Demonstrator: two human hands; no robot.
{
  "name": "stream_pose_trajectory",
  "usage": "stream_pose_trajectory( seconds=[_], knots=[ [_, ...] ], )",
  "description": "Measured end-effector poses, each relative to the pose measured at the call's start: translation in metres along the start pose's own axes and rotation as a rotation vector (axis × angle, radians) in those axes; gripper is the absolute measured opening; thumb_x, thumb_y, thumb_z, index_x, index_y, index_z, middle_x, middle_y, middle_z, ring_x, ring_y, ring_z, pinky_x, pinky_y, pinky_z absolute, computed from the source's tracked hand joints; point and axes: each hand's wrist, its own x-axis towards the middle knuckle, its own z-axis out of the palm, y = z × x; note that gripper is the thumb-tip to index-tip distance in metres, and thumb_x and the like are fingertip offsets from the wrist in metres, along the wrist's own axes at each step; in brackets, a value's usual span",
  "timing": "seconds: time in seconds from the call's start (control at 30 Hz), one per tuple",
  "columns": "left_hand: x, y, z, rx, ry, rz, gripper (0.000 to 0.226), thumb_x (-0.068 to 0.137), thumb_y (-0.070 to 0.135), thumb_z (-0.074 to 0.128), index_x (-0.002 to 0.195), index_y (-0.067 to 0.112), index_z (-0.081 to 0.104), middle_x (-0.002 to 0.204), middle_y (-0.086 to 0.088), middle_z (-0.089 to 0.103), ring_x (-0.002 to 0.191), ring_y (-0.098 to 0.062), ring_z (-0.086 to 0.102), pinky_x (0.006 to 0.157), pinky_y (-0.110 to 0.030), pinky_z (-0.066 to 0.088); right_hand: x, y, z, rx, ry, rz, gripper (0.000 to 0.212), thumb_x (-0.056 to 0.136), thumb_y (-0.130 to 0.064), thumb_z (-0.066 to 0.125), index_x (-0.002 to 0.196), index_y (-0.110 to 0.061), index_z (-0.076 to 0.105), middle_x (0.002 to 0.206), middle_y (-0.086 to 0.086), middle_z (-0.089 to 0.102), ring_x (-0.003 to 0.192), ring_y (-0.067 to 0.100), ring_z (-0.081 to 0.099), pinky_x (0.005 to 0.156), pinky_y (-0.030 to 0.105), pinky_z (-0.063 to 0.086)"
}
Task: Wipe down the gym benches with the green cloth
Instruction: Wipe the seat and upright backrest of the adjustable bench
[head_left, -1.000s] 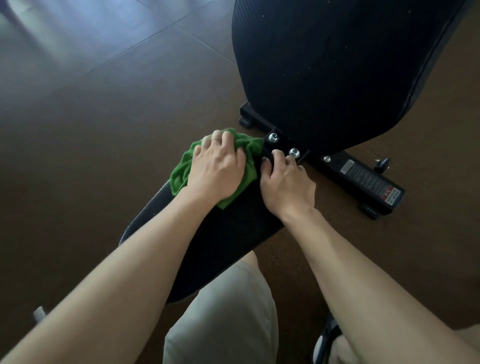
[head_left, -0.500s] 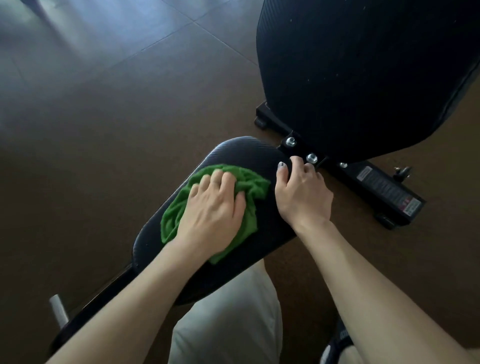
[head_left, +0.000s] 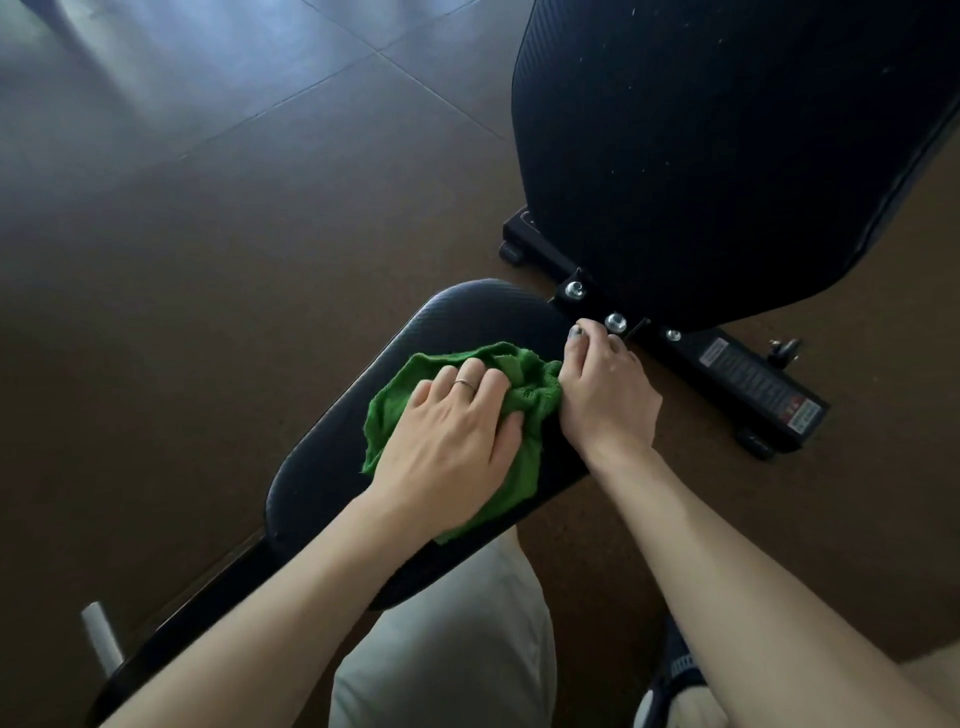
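Green cloth (head_left: 470, 421) lies bunched on the black seat pad (head_left: 457, 332) of the gym bench, under the person's left hand (head_left: 449, 441). That hand presses down on it with fingers fairly straight and close together, the thumb tucked against the cloth's right fold; a ring shows on one finger. The right hand (head_left: 608, 395) rests at the seat pad's far right edge, just beside the cloth, its fingers curled over the edge near the hinge bolts (head_left: 615, 322); whether it truly grips the pad or only steadies it cannot be told.

Above stands the raised back pad (head_left: 727, 156), speckled with pale flecks and seemingly not yet wiped in this area. The black base frame (head_left: 748, 379) with its label runs across the brown floor (head_left: 208, 234).

Risks, as a judgement: the crumpled cloth covers only part of the pad, so a stroke may leave streaks or miss the rounded far end. It could also snag on the bolts or bracket if pushed toward the hinge. The right fingertips sit close to that joint and might get pinched should the back pad shift.
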Motion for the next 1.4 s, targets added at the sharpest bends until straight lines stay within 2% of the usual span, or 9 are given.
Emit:
stream_pose_trajectory(
  seconds=[0.17, 0.37, 0.43, 0.6, 0.77, 0.97, 1.17, 1.23, 1.4],
  knots=[
    [0.065, -0.009, 0.01, 0.007, 0.0, -0.007, 0.027, 0.102, 0.039, 0.041, 0.106, 0.014, 0.049, 0.11, -0.004, 0.053, 0.099, -0.026, 0.05, 0.085, -0.039, 0.036, 0.003, 0.001, 0.002, 0.012, 0.029, 0.009, 0.044, 0.111, -0.04, 0.025, 0.142, -0.028, 0.054, 0.137, -0.003, 0.061, 0.127, 0.021, 0.055, 0.087, 0.039, 0.04],
    [0.151, -0.01, 0.017, -0.057, -0.014, -0.168, 0.026, 0.105, 0.038, 0.036, 0.109, 0.015, 0.048, 0.123, -0.008, 0.054, 0.119, -0.032, 0.049, 0.1, -0.043, 0.034, 0.005, 0.005, 0.005, -0.004, 0.058, -0.056, 0.042, 0.111, -0.04, 0.023, 0.127, -0.026, 0.059, 0.11, -0.005, 0.065, 0.104, 0.019, 0.062, 0.076, 0.036, 0.038],
    [0.154, -0.01, 0.014, -0.073, -0.039, -0.222, 0.028, 0.105, 0.039, 0.033, 0.111, 0.015, 0.048, 0.126, -0.009, 0.053, 0.123, -0.031, 0.048, 0.102, -0.042, 0.034, 0.005, 0.006, 0.003, -0.002, 0.042, -0.051, 0.041, 0.111, -0.04, 0.024, 0.128, -0.026, 0.058, 0.111, -0.003, 0.066, 0.104, 0.021, 0.063, 0.076, 0.036, 0.038],
    [0.06, -0.024, -0.003, -0.097, 0.008, -0.328, 0.026, 0.106, 0.038, 0.036, 0.112, 0.015, 0.046, 0.122, -0.007, 0.053, 0.118, -0.03, 0.048, 0.1, -0.042, 0.033, 0.004, 0.003, 0.004, -0.01, 0.014, 0.002, 0.039, 0.11, -0.04, 0.024, 0.12, -0.025, 0.058, 0.114, -0.001, 0.065, 0.108, 0.027, 0.061, 0.077, 0.037, 0.037],
    [-0.061, -0.012, -0.016, 0.012, 0.021, -0.333, 0.026, 0.1, 0.044, 0.033, 0.101, 0.02, 0.042, 0.106, -0.001, 0.051, 0.095, -0.026, 0.049, 0.084, -0.042, 0.037, 0.004, -0.002, 0.004, -0.014, -0.026, 0.048, 0.045, 0.111, -0.039, 0.024, 0.14, -0.021, 0.053, 0.137, 0.009, 0.06, 0.125, 0.033, 0.055, 0.083, 0.04, 0.036],
    [-0.027, -0.012, -0.009, 0.005, 0.045, -0.302, 0.022, 0.103, 0.041, 0.036, 0.1, 0.02, 0.041, 0.105, -0.001, 0.05, 0.096, -0.024, 0.046, 0.088, -0.042, 0.038, 0.002, -0.005, 0.008, -0.101, 0.047, 0.027, 0.043, 0.111, -0.036, 0.025, 0.137, -0.018, 0.054, 0.132, 0.01, 0.062, 0.12, 0.034, 0.057, 0.078, 0.038, 0.033],
    [0.07, -0.025, -0.002, -0.055, 0.001, -0.406, 0.028, 0.105, 0.036, 0.037, 0.113, 0.012, 0.047, 0.125, -0.01, 0.053, 0.118, -0.032, 0.047, 0.1, -0.043, 0.033, 0.005, -0.003, 0.004, -0.083, 0.0, 0.014, 0.042, 0.11, -0.04, 0.022, 0.123, -0.019, 0.056, 0.125, 0.005, 0.063, 0.111, 0.032, 0.06, 0.079, 0.04, 0.039],
    [0.057, -0.024, -0.005, -0.07, -0.014, -0.377, 0.026, 0.105, 0.037, 0.037, 0.11, 0.013, 0.045, 0.123, -0.009, 0.053, 0.116, -0.031, 0.048, 0.099, -0.043, 0.033, 0.004, -0.002, 0.001, -0.063, -0.039, 0.007, 0.044, 0.11, -0.041, 0.021, 0.129, -0.02, 0.054, 0.131, 0.006, 0.061, 0.116, 0.032, 0.058, 0.084, 0.043, 0.041],
    [-0.078, -0.007, -0.02, -0.02, 0.057, -0.265, 0.024, 0.101, 0.041, 0.037, 0.102, 0.019, 0.047, 0.1, 0.004, 0.048, 0.091, -0.022, 0.048, 0.082, -0.037, 0.037, 0.0, -0.013, -0.002, -0.135, -0.112, 0.03, 0.052, 0.11, -0.043, 0.026, 0.149, -0.014, 0.041, 0.151, 0.017, 0.047, 0.133, 0.039, 0.046, 0.105, 0.05, 0.037]
  ],
)
